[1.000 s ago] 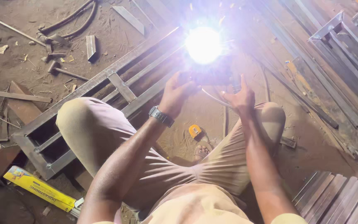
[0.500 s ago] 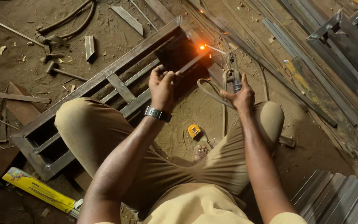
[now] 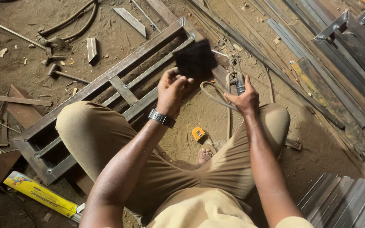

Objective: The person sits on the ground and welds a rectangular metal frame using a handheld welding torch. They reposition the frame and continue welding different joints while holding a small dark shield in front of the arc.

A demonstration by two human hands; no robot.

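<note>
I squat over a long grey steel frame [image 3: 119,69] lying on the dirt floor. My left hand [image 3: 172,90], with a watch on the wrist, grips a dark square welding shield [image 3: 195,59] raised above the frame's far end. My right hand [image 3: 243,97] grips a welding electrode holder [image 3: 238,82] with a pale cable [image 3: 212,95] looping from it. The holder's tip points toward the frame's end, and no arc is burning.
A yellow tape measure [image 3: 198,133] lies on the dirt between my knees. A yellow box [image 3: 39,194] lies at lower left. A hammer [image 3: 62,74], steel offcuts and hoses [image 3: 66,19] lie at upper left. Steel bars and frames [image 3: 330,55] are stacked at right, corrugated sheets [image 3: 347,202] at lower right.
A bright welding arc burned at the frame's end, faded to a small glow, and is now out. My left hand drew the shield back toward me; my right hand pulled the holder away.
</note>
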